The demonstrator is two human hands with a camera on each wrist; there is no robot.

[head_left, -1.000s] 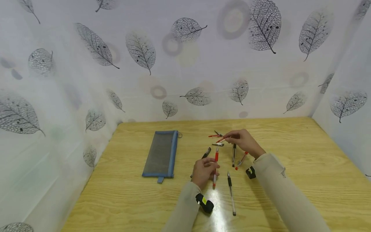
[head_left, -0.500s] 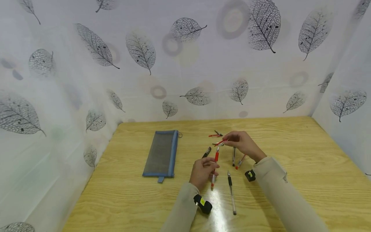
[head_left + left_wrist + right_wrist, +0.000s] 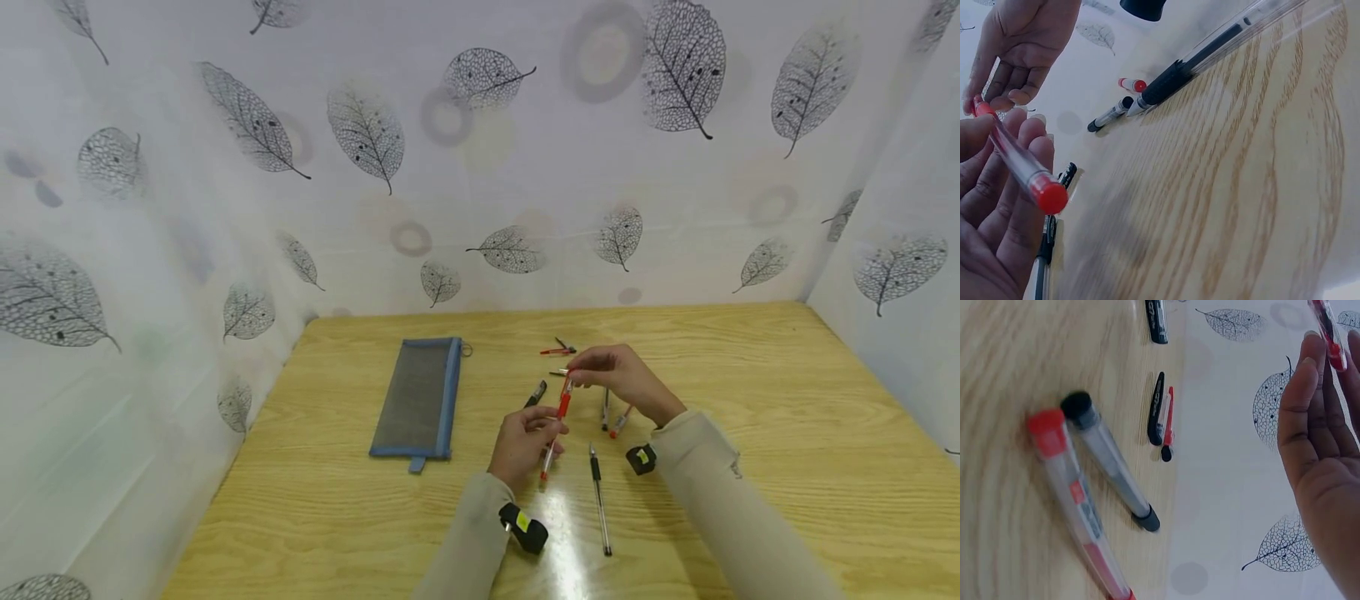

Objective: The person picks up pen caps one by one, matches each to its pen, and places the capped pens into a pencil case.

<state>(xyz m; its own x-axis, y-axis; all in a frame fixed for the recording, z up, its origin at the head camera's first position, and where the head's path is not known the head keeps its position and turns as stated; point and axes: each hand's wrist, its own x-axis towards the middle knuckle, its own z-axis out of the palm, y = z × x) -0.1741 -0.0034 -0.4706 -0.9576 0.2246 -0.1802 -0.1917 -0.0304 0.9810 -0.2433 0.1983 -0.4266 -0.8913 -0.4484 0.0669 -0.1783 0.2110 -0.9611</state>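
Observation:
My left hand (image 3: 521, 446) holds a clear-barrelled red gel pen (image 3: 564, 406), tip pointing away and up. In the left wrist view the pen's red end (image 3: 1050, 195) faces the camera. My right hand (image 3: 624, 382) pinches a red pen cap (image 3: 1330, 340) at the pen's tip; the fingers partly hide whether the cap is seated. Beside my left hand lies a black pen (image 3: 536, 393). An uncapped black pen (image 3: 597, 492) lies nearer, between the arms. Close to my right wrist are another black pen (image 3: 1110, 462) and a red pen (image 3: 1079, 500).
A grey mesh pouch (image 3: 416, 400) with blue edging lies flat at the left on the wooden table (image 3: 300, 517). Beyond the hands are a red cap (image 3: 557, 352) and a black cap (image 3: 1157, 409). A leaf-print curtain (image 3: 525, 167) surrounds the table's back and sides.
My right hand has moved the red cap down and slightly left, turning it into line with the pen's tip. The left hand has tilted the pen a little.

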